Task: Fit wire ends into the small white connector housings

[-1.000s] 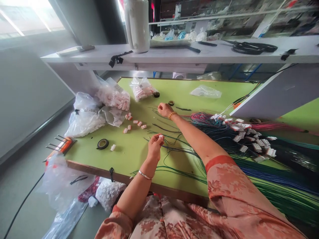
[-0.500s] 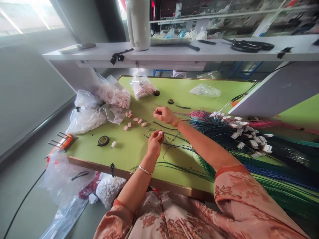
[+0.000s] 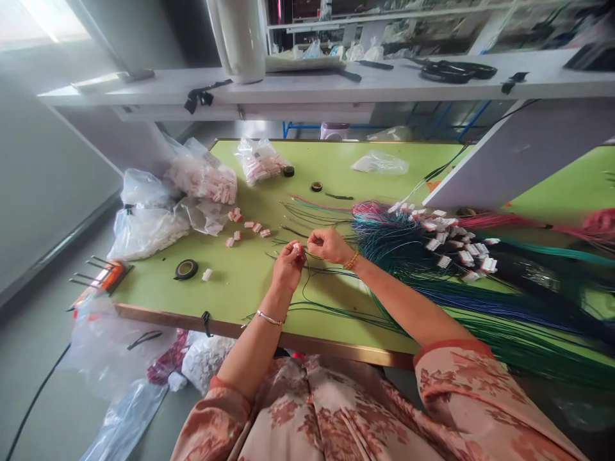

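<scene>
My left hand [image 3: 287, 266] is closed in a pinch on a small white connector [image 3: 297, 246] above the green table [image 3: 250, 288]. My right hand [image 3: 327, 244] is closed right beside it, pinching a thin dark wire whose end meets the connector. Loose wires [image 3: 312, 221] lie fanned on the table under and behind both hands. A large bundle of green, blue and red wires [image 3: 432, 282] with white connectors [image 3: 456, 246] on their ends stretches to the right.
Several loose white-and-red connectors [image 3: 247, 229] and bags of them [image 3: 202, 182] lie at the left. Tape rolls [image 3: 186, 269] sit near the front and back. An orange tool [image 3: 98, 278] rests at the left corner. A white shelf [image 3: 336, 86] overhangs the table.
My right hand has drawn back from the far wires to meet my left hand, bringing a wire with it. The view has shifted a little.
</scene>
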Available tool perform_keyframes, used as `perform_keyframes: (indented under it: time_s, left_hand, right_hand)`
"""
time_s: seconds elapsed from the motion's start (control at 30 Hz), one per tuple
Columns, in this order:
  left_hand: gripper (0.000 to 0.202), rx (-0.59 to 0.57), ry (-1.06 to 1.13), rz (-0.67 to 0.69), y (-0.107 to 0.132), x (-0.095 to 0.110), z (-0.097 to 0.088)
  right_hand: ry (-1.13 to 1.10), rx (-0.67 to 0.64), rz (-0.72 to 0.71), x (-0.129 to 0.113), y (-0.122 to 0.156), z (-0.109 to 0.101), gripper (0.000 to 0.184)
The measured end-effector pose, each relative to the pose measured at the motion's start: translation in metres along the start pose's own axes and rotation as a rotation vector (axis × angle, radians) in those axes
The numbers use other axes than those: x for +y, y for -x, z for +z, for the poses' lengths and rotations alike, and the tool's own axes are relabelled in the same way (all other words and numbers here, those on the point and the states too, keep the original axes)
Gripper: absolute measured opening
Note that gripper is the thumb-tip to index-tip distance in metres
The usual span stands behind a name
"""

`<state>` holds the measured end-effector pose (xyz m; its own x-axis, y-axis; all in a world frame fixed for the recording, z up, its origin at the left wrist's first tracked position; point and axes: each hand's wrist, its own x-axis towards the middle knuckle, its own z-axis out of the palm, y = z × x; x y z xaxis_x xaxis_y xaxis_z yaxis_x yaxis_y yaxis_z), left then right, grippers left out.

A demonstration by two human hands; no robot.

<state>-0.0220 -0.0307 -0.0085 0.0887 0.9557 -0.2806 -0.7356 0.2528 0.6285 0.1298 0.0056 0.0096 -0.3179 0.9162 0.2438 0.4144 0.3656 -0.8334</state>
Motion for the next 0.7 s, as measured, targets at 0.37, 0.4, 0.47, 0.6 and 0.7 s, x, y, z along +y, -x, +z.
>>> perform_keyframes:
  time_s: [0.37, 0.4, 0.47, 0.6, 0.7]
  left_hand:
    - [0.019, 0.003, -0.049, 0.031, 0.000, -0.001, 0.002]
    - [0.019, 0.009, -0.054, 0.039, 0.000, -0.001, 0.003]
    - [0.020, 0.022, -0.074, 0.064, 0.001, -0.001, 0.003]
    - [0.025, 0.062, -0.182, 0.131, 0.002, -0.003, 0.002]
    - [0.027, 0.078, -0.262, 0.141, 0.002, -0.003, 0.000]
  right_hand:
    - [0.096, 0.023, -0.016, -0.002, 0.003, 0.002, 0.018]
    - [0.096, 0.027, -0.016, -0.002, 0.003, 0.003, 0.018]
    - [0.089, 0.035, -0.012, -0.003, 0.003, 0.004, 0.019]
    - [0.092, 0.022, -0.022, -0.004, 0.005, 0.009, 0.016]
    - [0.110, 0.026, -0.055, -0.003, 0.008, 0.012, 0.013]
